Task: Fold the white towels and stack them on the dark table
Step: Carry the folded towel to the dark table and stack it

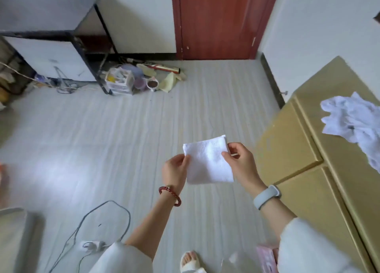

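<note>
Both forearms reach out from white sleeves, and between them a small folded towel (208,160) hangs in the air above the pale floor (102,139), held square to the camera. On its near-left edge the left hand (174,173) pinches it between thumb and fingers; on the right edge the right hand (239,161) does the same, thumb on the front face. More white towels (353,122) lie in a loose, unfolded heap on the yellow counter (304,149) at the right, well apart from the held one. At top left, far across the room, stands the dark counter (43,11); its top looks bare, though that corner is blurred. To finish this step well, the pinches should stay at the edges so the layers do not slip, the corners should be lined up before release, and the square should be laid flat on the dark top with a folded edge outward, so that later towels stack evenly.
</note>
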A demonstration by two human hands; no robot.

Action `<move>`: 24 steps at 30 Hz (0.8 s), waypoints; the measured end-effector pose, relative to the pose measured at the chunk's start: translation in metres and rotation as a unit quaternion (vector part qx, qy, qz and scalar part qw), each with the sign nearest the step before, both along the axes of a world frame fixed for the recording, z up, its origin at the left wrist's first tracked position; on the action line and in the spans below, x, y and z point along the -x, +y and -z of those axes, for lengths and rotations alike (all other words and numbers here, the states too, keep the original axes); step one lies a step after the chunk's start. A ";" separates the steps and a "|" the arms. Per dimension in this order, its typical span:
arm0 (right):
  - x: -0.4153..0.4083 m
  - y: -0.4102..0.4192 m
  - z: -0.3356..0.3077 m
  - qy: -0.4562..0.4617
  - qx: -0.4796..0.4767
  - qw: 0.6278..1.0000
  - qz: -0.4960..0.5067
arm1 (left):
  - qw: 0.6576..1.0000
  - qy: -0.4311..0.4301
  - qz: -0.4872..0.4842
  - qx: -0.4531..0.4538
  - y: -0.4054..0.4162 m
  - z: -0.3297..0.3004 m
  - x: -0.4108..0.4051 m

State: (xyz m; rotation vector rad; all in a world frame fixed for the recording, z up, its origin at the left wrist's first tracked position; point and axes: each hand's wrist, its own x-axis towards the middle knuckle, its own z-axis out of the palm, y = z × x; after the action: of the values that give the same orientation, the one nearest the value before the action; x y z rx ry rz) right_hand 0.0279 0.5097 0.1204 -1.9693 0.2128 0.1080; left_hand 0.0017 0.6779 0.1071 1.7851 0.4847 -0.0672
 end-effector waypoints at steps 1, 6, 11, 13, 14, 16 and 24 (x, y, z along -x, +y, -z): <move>-0.011 0.024 0.001 -0.002 0.006 1.000 -0.013 | 0.999 -0.006 -0.034 -0.016 0.021 0.001 -0.006; -0.081 0.136 0.008 -0.023 0.044 0.996 -0.075 | 0.985 -0.009 -0.158 -0.069 0.113 0.001 -0.053; -0.180 0.231 0.017 -0.039 0.065 0.990 -0.118 | 0.968 -0.022 -0.204 -0.141 0.207 0.004 -0.136; -0.231 0.272 0.017 -0.050 0.072 0.988 -0.130 | 0.961 -0.016 -0.220 -0.168 0.250 0.002 -0.185; -0.259 0.294 0.017 -0.057 0.075 0.986 -0.141 | 0.956 -0.011 -0.232 -0.179 0.272 0.000 -0.211; -0.313 0.339 0.012 -0.076 0.088 0.979 -0.168 | 0.945 -0.006 -0.263 -0.194 0.314 -0.005 -0.262; -0.454 0.537 -0.006 -0.100 0.091 0.949 -0.285 | 0.905 0.004 -0.372 -0.206 0.486 -0.028 -0.376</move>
State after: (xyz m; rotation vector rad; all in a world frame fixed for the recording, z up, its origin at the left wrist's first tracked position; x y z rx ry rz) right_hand 0.4820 1.0468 0.1263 -2.1572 -0.5025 0.2682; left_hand 0.3778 1.1640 0.1348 1.8856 1.2277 0.6011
